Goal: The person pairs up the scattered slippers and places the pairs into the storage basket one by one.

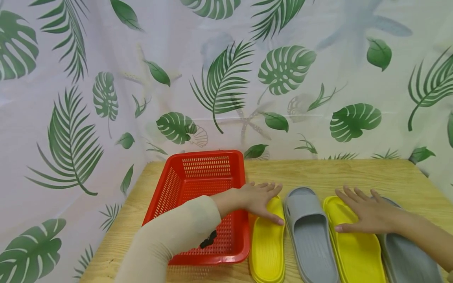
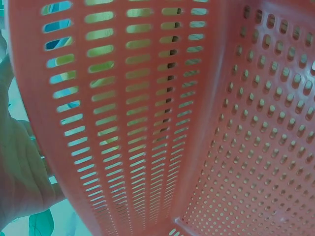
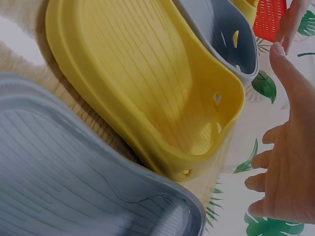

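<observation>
Seemingly I'm reaching, left hand (image 1: 260,200) and right hand (image 1: 376,216) spread, holding nothing, near yellow slippers (image 1: 267,251) pointing toward the worktop's (image 1: 354,171) back edge; lifting calls for a grip.

Head view bright, left wrist view teal-tinted, right wrist view dimmer with glare on the tabletop (image 3: 22,65)

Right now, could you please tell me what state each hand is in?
Left hand: open, fingers extended, holding nothing.
Right hand: open, fingers extended, holding nothing.
</observation>
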The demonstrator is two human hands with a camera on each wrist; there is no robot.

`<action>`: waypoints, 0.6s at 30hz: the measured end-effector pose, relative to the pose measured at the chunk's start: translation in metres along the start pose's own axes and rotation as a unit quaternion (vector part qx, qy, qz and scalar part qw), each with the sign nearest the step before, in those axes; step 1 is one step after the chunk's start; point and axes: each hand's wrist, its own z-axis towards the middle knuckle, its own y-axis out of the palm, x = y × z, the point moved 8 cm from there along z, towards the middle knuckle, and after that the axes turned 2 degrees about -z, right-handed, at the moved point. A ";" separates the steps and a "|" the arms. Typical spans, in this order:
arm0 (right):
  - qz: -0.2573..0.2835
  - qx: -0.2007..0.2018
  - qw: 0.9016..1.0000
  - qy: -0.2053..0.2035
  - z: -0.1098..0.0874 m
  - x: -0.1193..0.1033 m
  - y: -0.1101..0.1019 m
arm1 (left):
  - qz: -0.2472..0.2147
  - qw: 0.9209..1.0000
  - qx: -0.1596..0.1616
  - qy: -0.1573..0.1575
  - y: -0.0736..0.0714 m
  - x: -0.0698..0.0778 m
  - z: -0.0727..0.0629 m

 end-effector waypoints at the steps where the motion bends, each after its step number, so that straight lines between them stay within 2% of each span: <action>1: 0.006 -0.004 1.000 0.000 0.001 0.001 0.002 | -0.003 1.000 -0.002 0.000 0.001 0.000 0.001; 5: 0.012 -0.015 1.000 0.001 0.002 0.005 0.008 | -0.015 1.000 -0.013 -0.013 0.007 -0.002 0.005; 10: 0.019 -0.047 0.999 0.006 0.004 0.008 0.014 | -0.022 0.999 -0.028 -0.028 0.011 -0.004 0.006; 18: 0.077 -0.093 0.992 -0.024 0.007 0.008 0.017 | -0.010 0.998 -0.046 -0.041 0.013 -0.007 0.011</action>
